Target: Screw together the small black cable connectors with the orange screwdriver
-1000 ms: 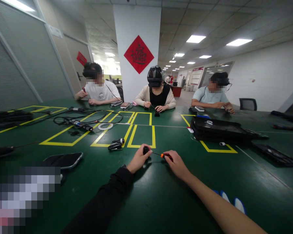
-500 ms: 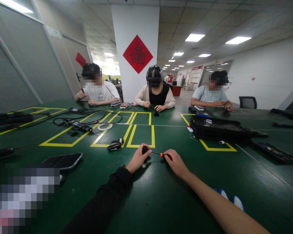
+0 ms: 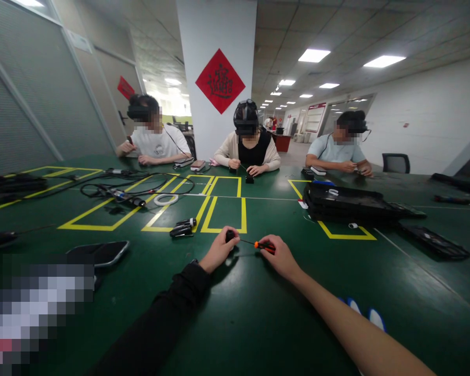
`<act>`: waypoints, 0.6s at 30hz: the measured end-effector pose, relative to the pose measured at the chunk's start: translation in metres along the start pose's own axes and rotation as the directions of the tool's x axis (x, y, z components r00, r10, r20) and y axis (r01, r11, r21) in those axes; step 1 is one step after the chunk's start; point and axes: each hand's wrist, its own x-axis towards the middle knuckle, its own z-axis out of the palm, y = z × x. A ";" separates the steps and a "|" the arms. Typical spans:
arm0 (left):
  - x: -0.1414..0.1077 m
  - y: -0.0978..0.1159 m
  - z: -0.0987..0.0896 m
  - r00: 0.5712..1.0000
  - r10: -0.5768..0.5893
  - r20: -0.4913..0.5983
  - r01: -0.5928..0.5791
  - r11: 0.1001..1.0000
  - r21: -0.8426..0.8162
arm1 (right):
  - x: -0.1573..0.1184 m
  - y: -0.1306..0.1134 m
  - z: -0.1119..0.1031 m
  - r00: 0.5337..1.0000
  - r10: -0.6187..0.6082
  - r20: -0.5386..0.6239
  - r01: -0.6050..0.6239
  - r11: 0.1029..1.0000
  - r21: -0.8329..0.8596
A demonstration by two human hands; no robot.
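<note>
My left hand (image 3: pixel 218 250) is closed around a small black part (image 3: pixel 230 235), rounded at its end; its exact kind is too small to make out. In my right hand (image 3: pixel 281 257) is a screwdriver (image 3: pixel 267 247) with an orange and black handle. Its thin shaft points left, and the tip reaches the black part or stops close beside it; I cannot tell which. Both hands are just above the green table (image 3: pixel 243 324). Beyond my left hand lie a couple of black cylindrical pieces (image 3: pixel 182 228), one with a white end.
Left of me are a phone (image 3: pixel 97 254), tangled black cables (image 3: pixel 129 196) and a white ring-shaped coil (image 3: pixel 166 200). Black trays (image 3: pixel 344 203) are stacked at the right, beside a flat black part (image 3: pixel 434 240). Yellow tape marks rectangles. Three people sit across the table.
The fingers of my right hand have shifted on the screwdriver, and more of its handle shows. My left hand keeps its hold on the black part. The whole view has tilted slightly.
</note>
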 end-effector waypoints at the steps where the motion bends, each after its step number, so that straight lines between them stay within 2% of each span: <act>1: 0.000 0.000 0.000 1.000 0.008 0.003 -0.008 1.000 -0.004 | 0.000 0.000 0.000 1.000 0.007 -0.001 -0.007 1.000 0.004; 10: 0.000 -0.001 0.001 0.999 0.042 0.019 -0.041 0.998 -0.050 | 0.000 0.001 0.001 1.000 -0.015 0.009 0.015 1.000 -0.011; 18: 0.001 -0.004 0.001 0.999 0.038 0.012 -0.038 0.999 0.005 | 0.002 0.004 0.002 1.000 -0.019 0.023 0.019 1.000 0.000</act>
